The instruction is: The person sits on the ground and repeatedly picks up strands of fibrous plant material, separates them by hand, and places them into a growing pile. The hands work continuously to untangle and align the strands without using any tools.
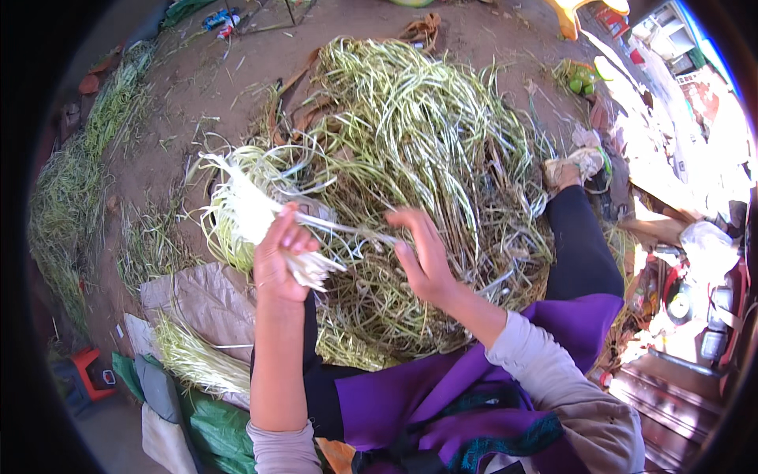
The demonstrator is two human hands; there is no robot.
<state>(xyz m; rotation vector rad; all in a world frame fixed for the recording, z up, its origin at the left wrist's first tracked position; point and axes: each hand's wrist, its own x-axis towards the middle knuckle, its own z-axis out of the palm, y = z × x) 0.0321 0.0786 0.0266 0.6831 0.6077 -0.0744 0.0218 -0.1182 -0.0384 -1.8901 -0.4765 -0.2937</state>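
My left hand [283, 260] is closed around a bundle of pale, leafy stalks [243, 198]. Their long thin leaves fan out towards the upper left, and the cut-looking white ends [311, 269] stick out below the fist. From the bundle a single whitish strand [346, 227] stretches to the right. My right hand [423, 255] is slightly blurred, thumb and forefinger apart, with the strand's end by the thumb; whether they touch is unclear. Below both hands lies a large tangled heap of green and yellowish stalks [414, 130] between my legs.
A sorted bunch of stalks [201, 358] lies on a beige sheet [201, 296] at the left, beside green plastic sheeting [216, 429]. More loose greens [71, 213] line the far left. My outstretched leg [580, 249] borders the heap. At the right stands a reddish machine [734, 308].
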